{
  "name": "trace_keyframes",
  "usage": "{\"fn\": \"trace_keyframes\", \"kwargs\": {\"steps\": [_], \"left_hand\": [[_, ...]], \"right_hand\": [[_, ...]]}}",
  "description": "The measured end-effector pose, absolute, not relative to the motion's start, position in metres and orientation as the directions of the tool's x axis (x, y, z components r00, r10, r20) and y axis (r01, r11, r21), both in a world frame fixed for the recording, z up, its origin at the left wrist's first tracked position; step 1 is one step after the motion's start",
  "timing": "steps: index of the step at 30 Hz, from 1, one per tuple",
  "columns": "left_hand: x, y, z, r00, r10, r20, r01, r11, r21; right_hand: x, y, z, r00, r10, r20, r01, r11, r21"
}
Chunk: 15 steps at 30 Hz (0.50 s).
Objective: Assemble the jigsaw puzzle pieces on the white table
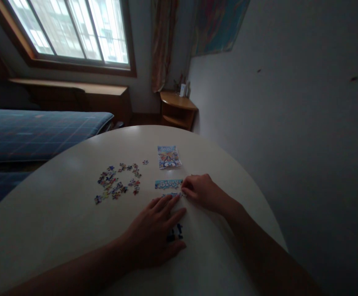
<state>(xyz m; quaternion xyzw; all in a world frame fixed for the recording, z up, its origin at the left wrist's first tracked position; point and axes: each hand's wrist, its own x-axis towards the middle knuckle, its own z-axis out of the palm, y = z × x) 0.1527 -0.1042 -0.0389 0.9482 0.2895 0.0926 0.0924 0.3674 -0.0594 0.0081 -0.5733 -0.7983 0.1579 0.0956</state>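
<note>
My left hand (157, 230) lies flat with fingers spread over part of a jigsaw puzzle; dark pieces (175, 233) show between its thumb and forefinger. Just beyond the fingertips runs a joined strip of puzzle pieces (168, 184) with "BLUEY" lettering. My right hand (199, 190) is pinched at the strip's right end, its fingertips low to the table. A small puzzle piece (183, 195) shows by those fingertips, but whether they grip it is hard to see. A picture sheet or packet (168, 157) with cartoon figures lies beyond the strip.
Many loose puzzle pieces (117, 185) are scattered on the left of the round white table (74, 222). One single piece (145, 162) lies apart near the packet. A blue plaid bed (40, 131) stands at the left, a wooden corner shelf (179, 100) behind, a wall on the right.
</note>
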Motion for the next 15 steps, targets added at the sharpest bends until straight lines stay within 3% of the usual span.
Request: {"fn": "trace_keyframes", "kwargs": {"steps": [7,15], "left_hand": [[0.1540,-0.1042,-0.0355,0.816,0.569,0.105,0.537,-0.812,0.228],[0.1538,-0.1037,-0.0339,0.818,0.565,0.109,0.530,-0.814,0.237]], "right_hand": [[0.3683,-0.0570,0.0027,-0.345,0.938,0.026,0.878,0.332,-0.346],[0.3724,-0.0563,0.0019,-0.304,0.952,0.027,0.818,0.276,-0.505]]}}
